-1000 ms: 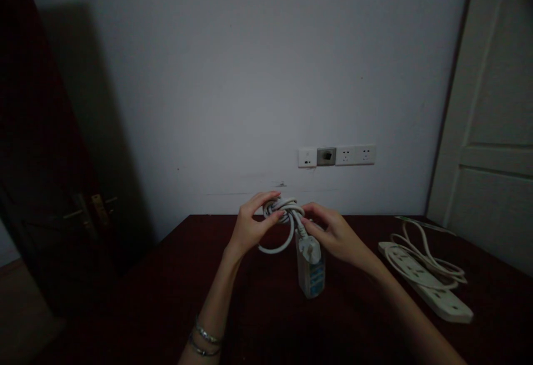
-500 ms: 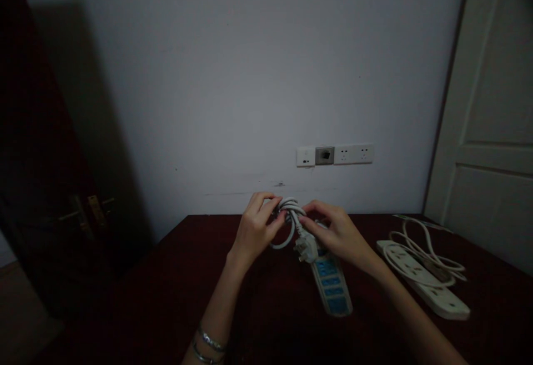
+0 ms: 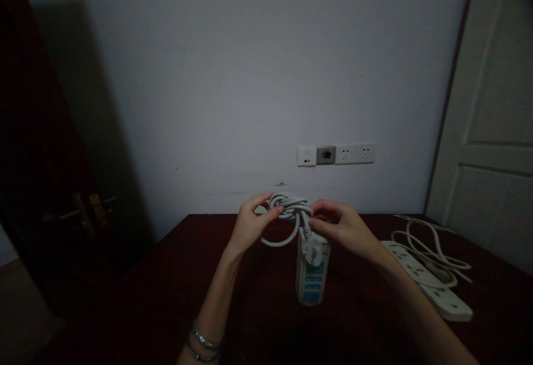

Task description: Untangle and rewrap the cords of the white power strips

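Holding the coiled cord: left hand and right hand each pinch it firmly; snug loops should steady the power strip below.

There are two hands, the left hand and the right hand. There are two power strips, the blue power strip and the white power strip. There are two cords, the wound-up cord and the loose cord. One plug shows. There is one table. There are two doors, the dark door and the white door. The wall has four wall plates, three white and one gray. One wrist has two bracelets.
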The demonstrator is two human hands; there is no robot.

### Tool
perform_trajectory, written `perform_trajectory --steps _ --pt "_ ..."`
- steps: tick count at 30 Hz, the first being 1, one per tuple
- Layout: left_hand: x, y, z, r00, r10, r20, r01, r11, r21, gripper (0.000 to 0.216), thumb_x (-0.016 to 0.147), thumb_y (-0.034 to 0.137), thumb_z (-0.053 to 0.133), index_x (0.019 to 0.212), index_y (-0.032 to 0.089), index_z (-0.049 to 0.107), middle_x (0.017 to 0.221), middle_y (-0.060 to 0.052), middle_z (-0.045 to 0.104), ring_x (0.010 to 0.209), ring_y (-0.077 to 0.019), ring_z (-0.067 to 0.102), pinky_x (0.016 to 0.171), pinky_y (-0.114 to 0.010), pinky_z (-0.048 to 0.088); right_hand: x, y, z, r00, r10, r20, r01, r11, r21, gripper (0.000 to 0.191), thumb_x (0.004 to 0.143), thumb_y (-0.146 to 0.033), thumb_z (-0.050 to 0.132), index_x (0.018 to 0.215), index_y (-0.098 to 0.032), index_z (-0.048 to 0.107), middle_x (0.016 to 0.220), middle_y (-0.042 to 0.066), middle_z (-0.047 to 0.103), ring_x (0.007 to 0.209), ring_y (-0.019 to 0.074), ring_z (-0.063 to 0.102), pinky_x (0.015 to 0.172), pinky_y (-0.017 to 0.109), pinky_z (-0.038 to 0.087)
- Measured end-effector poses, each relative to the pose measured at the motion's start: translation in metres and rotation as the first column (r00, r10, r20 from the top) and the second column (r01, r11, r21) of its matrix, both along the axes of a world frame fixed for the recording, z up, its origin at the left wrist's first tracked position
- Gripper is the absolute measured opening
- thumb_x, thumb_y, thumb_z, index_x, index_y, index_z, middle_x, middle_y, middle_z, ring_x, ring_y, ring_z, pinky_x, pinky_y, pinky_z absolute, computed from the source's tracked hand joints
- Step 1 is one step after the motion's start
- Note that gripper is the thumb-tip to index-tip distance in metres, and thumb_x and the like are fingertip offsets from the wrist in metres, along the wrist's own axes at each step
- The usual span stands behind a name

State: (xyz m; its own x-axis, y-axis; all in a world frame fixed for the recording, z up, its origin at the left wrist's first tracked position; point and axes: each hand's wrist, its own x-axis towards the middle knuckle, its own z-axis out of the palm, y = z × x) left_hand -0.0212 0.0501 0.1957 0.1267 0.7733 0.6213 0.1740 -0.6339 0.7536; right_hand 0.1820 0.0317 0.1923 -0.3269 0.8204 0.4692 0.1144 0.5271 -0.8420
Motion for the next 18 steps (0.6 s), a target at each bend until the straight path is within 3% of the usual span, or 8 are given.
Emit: perform_trajectory --steps 8,15,18 --pt "-0.005 -0.005 0.004 0.994 -0.049 -0.094 0.056 0.996 0.074 0.021 0.075 0.026 0.062 0.090 0.013 0.069 0.087 -0.008 0.060 0.082 -0.0156 0.055 0.070 -0.026 0.047 0.002 0.005 -0.005 0.989 0.039 0.142 -0.025 0.995 -0.096 0.013 0.069 -0.027 0.064 0.073 -0.015 0.060 0.062 -0.001 0.061 0.057 0.0116 0.056 0.051 0.022 0.039" --pt "0.002 -0.002 0.002 0.983 0.082 -0.164 -0.061 0.990 0.128 0.019 0.075 0.027 0.061 0.085 0.014 0.071 0.081 -0.007 0.063 0.077 -0.0159 0.056 0.071 -0.028 0.045 0.019 -0.001 0.004 0.958 -0.032 0.286 0.006 0.996 0.090 0.017 0.074 -0.029 0.061 0.086 -0.018 0.066 0.080 0.004 0.068 0.071 0.0172 0.063 0.064 0.031 0.051" --pt "0.006 -0.006 0.003 0.977 0.142 -0.161 -0.118 0.982 0.147 0.016 0.074 0.024 0.062 0.083 0.015 0.071 0.080 -0.006 0.063 0.075 -0.0154 0.056 0.068 -0.027 0.047 0.017 -0.009 0.007 0.947 -0.184 0.263 0.078 0.927 0.367 0.023 0.077 -0.030 0.059 0.097 -0.020 0.065 0.094 0.007 0.065 0.081 0.0183 0.062 0.068 0.032 0.052"
